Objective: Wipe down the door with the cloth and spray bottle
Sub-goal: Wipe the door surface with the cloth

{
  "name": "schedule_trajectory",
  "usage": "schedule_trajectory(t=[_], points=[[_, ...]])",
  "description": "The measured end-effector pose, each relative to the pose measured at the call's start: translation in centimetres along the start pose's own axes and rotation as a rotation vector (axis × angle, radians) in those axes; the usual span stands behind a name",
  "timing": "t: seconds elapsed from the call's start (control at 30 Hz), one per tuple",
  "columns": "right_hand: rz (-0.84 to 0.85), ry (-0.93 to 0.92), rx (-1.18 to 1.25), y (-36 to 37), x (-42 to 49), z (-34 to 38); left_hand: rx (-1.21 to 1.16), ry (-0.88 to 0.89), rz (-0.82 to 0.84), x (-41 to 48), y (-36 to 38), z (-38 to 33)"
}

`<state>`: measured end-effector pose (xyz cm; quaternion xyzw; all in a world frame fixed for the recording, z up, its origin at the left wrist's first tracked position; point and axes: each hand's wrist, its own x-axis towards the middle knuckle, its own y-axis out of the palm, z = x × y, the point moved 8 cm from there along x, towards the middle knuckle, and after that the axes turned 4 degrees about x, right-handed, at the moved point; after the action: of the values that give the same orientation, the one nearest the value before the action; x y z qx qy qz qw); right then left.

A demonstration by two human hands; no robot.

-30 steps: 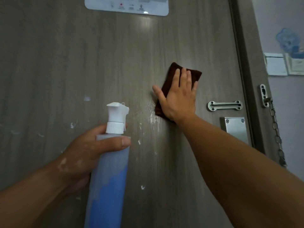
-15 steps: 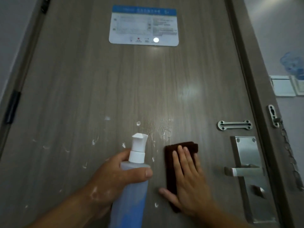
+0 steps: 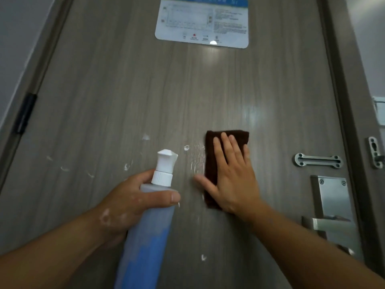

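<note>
While pressing dark brown folded cloth [image 3: 239,136] flat against grey wood-grain door [image 3: 125,90] with straight-fingered right hand [image 3: 233,184], gripping translucent blue-filled spray bottle [image 3: 150,226] in left hand [image 3: 125,203]. Cloth's long axis vertical. White foam flecks [image 3: 127,166] leftward; likely next sweep left.

One door [image 3: 125,90] is seen. Before it are counted two hands, the left hand [image 3: 129,202] and the right hand [image 3: 233,184], one spray bottle [image 3: 150,232] and one cloth [image 3: 209,161]. On the door are counted one placard [image 3: 202,21], one slotted plate [image 3: 317,161], one lever handle [image 3: 329,225] and, at its edge, one hinge [image 3: 25,113].
</note>
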<state>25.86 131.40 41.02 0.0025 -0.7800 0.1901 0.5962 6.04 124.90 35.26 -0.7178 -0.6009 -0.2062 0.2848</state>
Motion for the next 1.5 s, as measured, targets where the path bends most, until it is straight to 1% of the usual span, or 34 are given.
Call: schedule_trajectory(t=[0.13,0.2,0.3,0.47,0.57,0.63,0.7,0.83,0.93,0.97,1.03,1.17,1.27,1.37,1.43,1.5], points=[[0.030,-0.086,-0.015,3.9,-12.4,3.2,0.029,-0.007,-0.013,-1.6,-0.9,0.8],[0.061,-0.112,-0.043,4.8,-14.4,3.6,0.007,-0.012,0.002,-2.4,-1.0,0.9],[0.051,-0.107,-0.026,3.6,-10.3,2.8,0.041,0.004,0.030,-2.9,-1.4,0.6],[-0.024,0.047,-0.032,-0.5,5.1,0.6,0.038,0.053,0.009,-1.8,-2.5,-0.6],[-0.079,0.105,-0.021,-1.9,10.1,0.2,0.034,0.044,-0.006,-1.0,-3.2,-0.5],[-0.084,0.123,-0.025,-1.8,10.2,0.1,0.012,0.017,-0.011,-0.8,-3.3,-0.2],[-0.076,0.091,-0.018,-1.2,8.1,1.0,-0.001,0.000,-0.008,-1.0,-3.3,0.3],[-0.036,0.010,0.023,1.6,-2.3,3.6,-0.020,-0.020,-0.020,-2.0,-3.2,0.4],[0.013,-0.057,-0.018,3.6,-8.7,4.9,-0.022,-0.020,-0.011,-2.7,-3.2,0.0],[0.022,-0.076,-0.029,3.8,-8.6,5.0,-0.011,-0.017,-0.008,-3.0,-3.4,-0.2],[0.034,-0.065,-0.037,3.2,-5.4,4.5,0.014,-0.006,-0.003,-3.2,-3.6,-0.6],[-0.025,0.077,-0.011,0.0,6.7,3.3,0.009,0.002,0.001,-2.6,-4.5,-1.3],[-0.042,0.124,-0.012,-1.2,12.0,3.6,0.009,0.007,-0.020,-1.9,-5.4,-1.4],[-0.023,0.101,-0.024,-0.9,10.8,4.6,-0.040,-0.016,-0.035,-1.8,-5.9,-0.6],[0.019,0.017,-0.012,0.5,6.4,6.5,-0.058,-0.030,-0.039,-2.0,-6.0,0.0],[0.058,-0.069,0.006,2.5,-0.1,8.5,-0.072,-0.036,-0.053,-2.6,-5.9,0.4]])
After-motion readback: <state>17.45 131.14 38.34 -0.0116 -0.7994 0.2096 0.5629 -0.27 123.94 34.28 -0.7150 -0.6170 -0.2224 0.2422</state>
